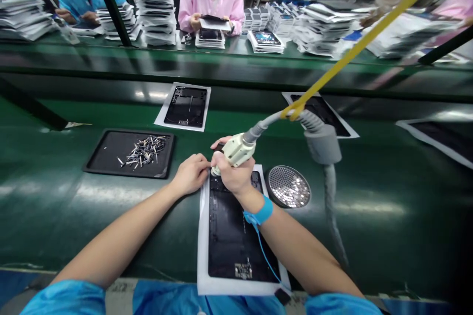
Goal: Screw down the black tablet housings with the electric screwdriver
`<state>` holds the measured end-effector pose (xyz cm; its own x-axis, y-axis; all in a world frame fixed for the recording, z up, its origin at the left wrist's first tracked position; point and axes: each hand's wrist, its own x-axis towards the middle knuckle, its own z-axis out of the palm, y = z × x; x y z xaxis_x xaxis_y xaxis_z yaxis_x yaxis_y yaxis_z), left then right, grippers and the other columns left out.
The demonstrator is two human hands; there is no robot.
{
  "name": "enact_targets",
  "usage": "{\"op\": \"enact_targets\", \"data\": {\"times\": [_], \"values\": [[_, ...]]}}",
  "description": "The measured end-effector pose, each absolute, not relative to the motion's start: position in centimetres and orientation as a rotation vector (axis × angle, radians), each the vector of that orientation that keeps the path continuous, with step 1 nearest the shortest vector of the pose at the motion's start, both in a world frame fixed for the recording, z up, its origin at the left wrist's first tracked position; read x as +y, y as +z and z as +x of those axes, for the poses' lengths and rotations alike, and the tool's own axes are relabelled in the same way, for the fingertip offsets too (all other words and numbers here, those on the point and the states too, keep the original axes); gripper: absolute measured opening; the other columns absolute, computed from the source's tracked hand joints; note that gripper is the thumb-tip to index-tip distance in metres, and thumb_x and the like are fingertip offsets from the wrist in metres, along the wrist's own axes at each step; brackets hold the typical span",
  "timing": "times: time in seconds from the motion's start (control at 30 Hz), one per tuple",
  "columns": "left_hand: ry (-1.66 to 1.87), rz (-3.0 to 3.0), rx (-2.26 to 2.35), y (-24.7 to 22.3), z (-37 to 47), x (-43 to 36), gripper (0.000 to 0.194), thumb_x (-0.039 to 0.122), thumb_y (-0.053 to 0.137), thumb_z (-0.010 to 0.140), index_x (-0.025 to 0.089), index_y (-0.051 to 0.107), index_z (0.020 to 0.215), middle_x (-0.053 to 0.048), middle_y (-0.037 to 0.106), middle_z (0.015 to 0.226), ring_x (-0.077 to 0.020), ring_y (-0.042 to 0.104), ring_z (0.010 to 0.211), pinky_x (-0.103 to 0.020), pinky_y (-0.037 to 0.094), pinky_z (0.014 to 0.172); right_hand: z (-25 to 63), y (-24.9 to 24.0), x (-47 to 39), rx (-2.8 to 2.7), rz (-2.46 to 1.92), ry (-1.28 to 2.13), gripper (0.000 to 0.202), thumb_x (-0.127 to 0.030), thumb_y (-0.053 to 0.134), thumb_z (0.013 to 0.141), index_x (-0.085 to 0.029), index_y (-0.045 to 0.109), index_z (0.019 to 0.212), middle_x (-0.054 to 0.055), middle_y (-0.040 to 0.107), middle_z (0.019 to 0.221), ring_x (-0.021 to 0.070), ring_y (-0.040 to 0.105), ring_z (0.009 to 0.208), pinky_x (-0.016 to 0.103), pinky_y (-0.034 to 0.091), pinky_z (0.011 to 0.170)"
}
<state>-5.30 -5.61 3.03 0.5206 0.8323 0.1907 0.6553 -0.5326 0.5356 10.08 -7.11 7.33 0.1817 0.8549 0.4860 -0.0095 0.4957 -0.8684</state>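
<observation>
A black tablet back panel lies on a white sheet in front of me. My right hand, with a blue wrist strap, is wrapped round a cream electric screwdriver. Its tip points down at the panel's upper left part; the exact contact is hidden. At the panel's upper left edge is my left hand, thumb and fingers pressed together; whatever they may pinch is not visible. Right of the panel sits a round dish of tiny shiny pieces, probably screws.
A black tray with a heap of small strip parts is at left. Beyond lie other panels on sheets. A yellow strap and grey cable hang at right. Co-workers sit opposite, behind stacks.
</observation>
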Motion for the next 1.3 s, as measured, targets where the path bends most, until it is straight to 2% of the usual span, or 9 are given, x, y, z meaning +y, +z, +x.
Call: {"op": "enact_targets", "data": {"times": [0.33, 0.63, 0.87, 0.93, 1.07, 1.17, 1.3], "values": [[0.51, 2.381, 1.311, 3.4, -4.6, -5.8, 0.021, 0.019, 0.051, 0.094, 0.022, 0.072, 0.093, -0.006, 0.067, 0.099, -0.0221, 0.061, 0.094, -0.034, 0.053, 0.083, 9.8, 6.0, -6.5, -1.254, -0.874, 0.71, 0.027, -0.028, 0.072, 0.085, -0.022, 0.058, 0.107, 0.003, 0.069, 0.092, 0.0186, 0.072, 0.078, 0.034, 0.061, 0.07], [0.499, 2.349, 1.327, 3.3, -4.8, -5.8, 0.019, 0.018, 0.051, 0.093, 0.021, 0.07, 0.09, -0.007, 0.068, 0.102, -0.0228, 0.063, 0.1, -0.033, 0.053, 0.088, 9.5, 5.1, -6.2, -1.293, -0.912, 0.708, 0.026, -0.035, 0.074, 0.083, -0.022, 0.062, 0.102, 0.0, 0.067, 0.08, 0.0163, 0.064, 0.068, 0.033, 0.058, 0.069], [0.474, 2.415, 1.395, 3.8, -4.0, -3.8, 0.023, 0.019, 0.047, 0.096, 0.018, 0.07, 0.095, -0.01, 0.068, 0.103, -0.0245, 0.063, 0.098, -0.036, 0.052, 0.088, 9.9, 7.0, -5.9, -1.22, -0.846, 0.712, 0.022, -0.035, 0.072, 0.083, -0.022, 0.064, 0.098, 0.002, 0.07, 0.089, 0.0158, 0.067, 0.075, 0.032, 0.06, 0.075], [0.384, 2.513, 1.326, 4.7, -2.5, -3.1, 0.02, 0.022, 0.051, 0.096, 0.018, 0.07, 0.099, -0.011, 0.068, 0.105, -0.0259, 0.063, 0.098, -0.038, 0.051, 0.089, 11.6, 8.1, -6.5, -1.154, -0.83, 0.684, 0.023, -0.033, 0.072, 0.084, -0.021, 0.064, 0.102, 0.003, 0.071, 0.093, 0.0144, 0.067, 0.071, 0.03, 0.06, 0.07], [0.115, 2.581, 1.233, 6.0, 0.3, -2.6, 0.022, 0.033, 0.062, 0.094, 0.019, 0.07, 0.108, -0.011, 0.069, 0.102, -0.0281, 0.065, 0.096, -0.037, 0.051, 0.083, 17.1, 9.7, -8.8, -1.071, -0.885, 0.58, 0.023, -0.029, 0.073, 0.083, -0.022, 0.063, 0.102, 0.001, 0.07, 0.09, 0.0099, 0.061, 0.053, 0.024, 0.054, 0.049], [-0.003, 2.481, 1.15, 6.1, 1.1, -2.0, 0.015, 0.029, 0.058, 0.096, 0.02, 0.071, 0.094, -0.007, 0.069, 0.093, -0.023, 0.066, 0.087, -0.032, 0.049, 0.077, 21.2, 9.6, -10.7, -1.036, -0.97, 0.465, 0.018, -0.024, 0.072, 0.082, -0.02, 0.064, 0.098, -0.001, 0.069, 0.084, 0.0096, 0.06, 0.048, 0.024, 0.052, 0.046], [0.098, 2.429, 1.08, 6.3, 1.8, 1.2, 0.017, 0.026, 0.057, 0.094, 0.02, 0.069, 0.084, -0.005, 0.069, 0.092, -0.02, 0.066, 0.084, -0.029, 0.047, 0.077, 24.0, 8.2, -12.2, -1.019, -1.042, 0.382, 0.016, -0.019, 0.071, 0.083, -0.02, 0.065, 0.097, -0.001, 0.069, 0.084, 0.0108, 0.062, 0.05, 0.025, 0.054, 0.048]]}}
